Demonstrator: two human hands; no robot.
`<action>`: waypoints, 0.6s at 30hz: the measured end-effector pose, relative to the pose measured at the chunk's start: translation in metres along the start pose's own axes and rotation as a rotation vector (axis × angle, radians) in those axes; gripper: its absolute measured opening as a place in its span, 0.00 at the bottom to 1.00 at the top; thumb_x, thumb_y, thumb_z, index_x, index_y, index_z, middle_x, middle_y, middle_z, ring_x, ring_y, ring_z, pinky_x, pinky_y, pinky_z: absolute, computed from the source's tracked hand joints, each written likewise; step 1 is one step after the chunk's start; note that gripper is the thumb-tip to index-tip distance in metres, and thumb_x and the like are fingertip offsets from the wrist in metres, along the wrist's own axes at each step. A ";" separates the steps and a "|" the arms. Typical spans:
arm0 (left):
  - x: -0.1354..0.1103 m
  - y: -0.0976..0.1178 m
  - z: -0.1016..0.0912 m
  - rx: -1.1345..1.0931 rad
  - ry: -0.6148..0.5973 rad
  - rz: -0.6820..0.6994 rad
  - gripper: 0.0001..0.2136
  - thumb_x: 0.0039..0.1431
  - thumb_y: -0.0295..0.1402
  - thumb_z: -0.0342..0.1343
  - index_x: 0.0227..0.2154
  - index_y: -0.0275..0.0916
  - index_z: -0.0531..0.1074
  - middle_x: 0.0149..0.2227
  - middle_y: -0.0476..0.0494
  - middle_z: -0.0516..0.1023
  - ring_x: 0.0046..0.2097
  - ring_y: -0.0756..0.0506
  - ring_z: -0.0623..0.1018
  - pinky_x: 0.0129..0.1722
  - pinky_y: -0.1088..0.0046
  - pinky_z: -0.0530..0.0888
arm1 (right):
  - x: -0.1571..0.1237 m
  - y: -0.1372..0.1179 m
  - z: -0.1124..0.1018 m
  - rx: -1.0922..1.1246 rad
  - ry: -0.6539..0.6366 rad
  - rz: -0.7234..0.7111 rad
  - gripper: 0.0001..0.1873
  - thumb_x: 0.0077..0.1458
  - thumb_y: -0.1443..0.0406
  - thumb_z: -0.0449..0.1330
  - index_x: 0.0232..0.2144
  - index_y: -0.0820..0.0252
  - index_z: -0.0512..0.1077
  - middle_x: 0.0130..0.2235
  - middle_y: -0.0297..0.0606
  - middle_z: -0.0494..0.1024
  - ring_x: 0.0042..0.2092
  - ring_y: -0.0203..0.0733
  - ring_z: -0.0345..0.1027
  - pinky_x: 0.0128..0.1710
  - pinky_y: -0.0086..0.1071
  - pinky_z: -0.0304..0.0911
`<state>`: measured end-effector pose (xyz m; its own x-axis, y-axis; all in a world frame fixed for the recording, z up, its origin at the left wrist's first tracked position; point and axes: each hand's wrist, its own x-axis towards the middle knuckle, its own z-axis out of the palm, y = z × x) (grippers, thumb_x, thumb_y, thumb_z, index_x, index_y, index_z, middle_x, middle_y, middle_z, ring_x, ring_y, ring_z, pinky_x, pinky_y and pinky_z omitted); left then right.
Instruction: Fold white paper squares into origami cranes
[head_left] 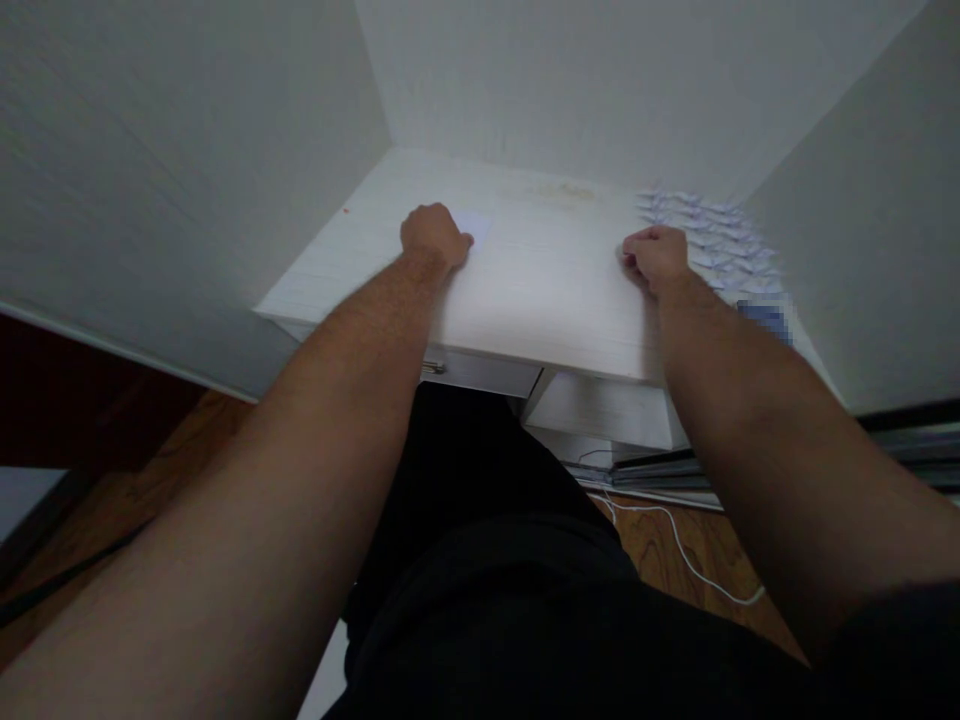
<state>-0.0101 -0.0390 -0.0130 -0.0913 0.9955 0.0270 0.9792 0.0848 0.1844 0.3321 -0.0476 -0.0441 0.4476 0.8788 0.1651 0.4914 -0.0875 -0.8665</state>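
Note:
On the white desk (555, 290), my left hand (435, 235) is closed, fingers curled under and thumb out to the right. A small sheet of white paper (474, 226) lies flat beside and partly behind it. Whether the fingers grip the sheet is hidden. My right hand (658, 255) is further right, thumb and fingers pinched together just at the desktop. Whatever may be between those fingertips is too small to make out. Just beyond the right hand, several small folded white paper pieces (724, 240) stand in close rows at the desk's back right.
A blurred-out blue item (766, 318) lies right of my right forearm. Walls enclose the desk at the left, back and right. Below the top are a drawer (487, 372) with a metal handle and an open shelf (600, 405). A white cable (679, 540) crosses the wooden floor.

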 end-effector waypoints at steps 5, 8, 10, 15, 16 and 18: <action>-0.001 0.002 0.004 -0.019 0.055 -0.006 0.40 0.61 0.58 0.44 0.55 0.19 0.65 0.58 0.36 0.71 0.62 0.37 0.61 0.57 0.61 0.60 | -0.001 0.001 -0.001 0.017 0.013 -0.009 0.03 0.42 0.72 0.61 0.22 0.60 0.72 0.21 0.33 0.71 0.23 0.34 0.64 0.19 0.26 0.57; -0.002 0.006 0.003 -0.019 0.067 -0.002 0.34 0.61 0.52 0.50 0.55 0.22 0.67 0.57 0.36 0.71 0.61 0.37 0.65 0.56 0.59 0.62 | 0.000 0.000 -0.001 0.026 0.018 -0.004 0.04 0.40 0.72 0.61 0.22 0.60 0.71 0.21 0.32 0.71 0.22 0.34 0.64 0.18 0.25 0.57; -0.003 0.009 0.001 -0.015 0.067 0.000 0.28 0.60 0.47 0.53 0.54 0.26 0.69 0.57 0.35 0.72 0.59 0.36 0.67 0.55 0.58 0.65 | 0.000 -0.001 -0.001 0.014 0.024 0.004 0.04 0.40 0.72 0.61 0.21 0.60 0.72 0.20 0.32 0.71 0.22 0.34 0.64 0.18 0.25 0.57; -0.006 0.012 -0.002 -0.027 0.056 0.010 0.24 0.61 0.42 0.50 0.53 0.28 0.70 0.57 0.33 0.72 0.57 0.34 0.69 0.55 0.57 0.66 | -0.001 -0.001 -0.001 0.025 0.017 0.000 0.04 0.41 0.72 0.60 0.23 0.60 0.72 0.22 0.34 0.72 0.23 0.34 0.64 0.20 0.26 0.59; -0.006 0.012 -0.002 -0.034 0.049 0.007 0.24 0.62 0.42 0.49 0.54 0.27 0.70 0.57 0.33 0.72 0.58 0.34 0.69 0.56 0.56 0.65 | -0.001 0.000 -0.001 0.028 0.014 -0.006 0.04 0.41 0.72 0.60 0.23 0.61 0.72 0.22 0.34 0.72 0.23 0.34 0.64 0.20 0.27 0.59; -0.006 0.012 -0.003 -0.049 0.037 0.003 0.26 0.63 0.42 0.46 0.55 0.27 0.69 0.57 0.33 0.71 0.59 0.34 0.67 0.57 0.55 0.64 | -0.001 0.001 -0.001 0.026 0.011 -0.018 0.03 0.42 0.72 0.61 0.24 0.61 0.72 0.22 0.34 0.72 0.23 0.34 0.65 0.21 0.27 0.60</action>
<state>0.0020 -0.0444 -0.0078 -0.0958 0.9934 0.0635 0.9696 0.0786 0.2319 0.3330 -0.0489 -0.0445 0.4475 0.8747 0.1861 0.4801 -0.0594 -0.8752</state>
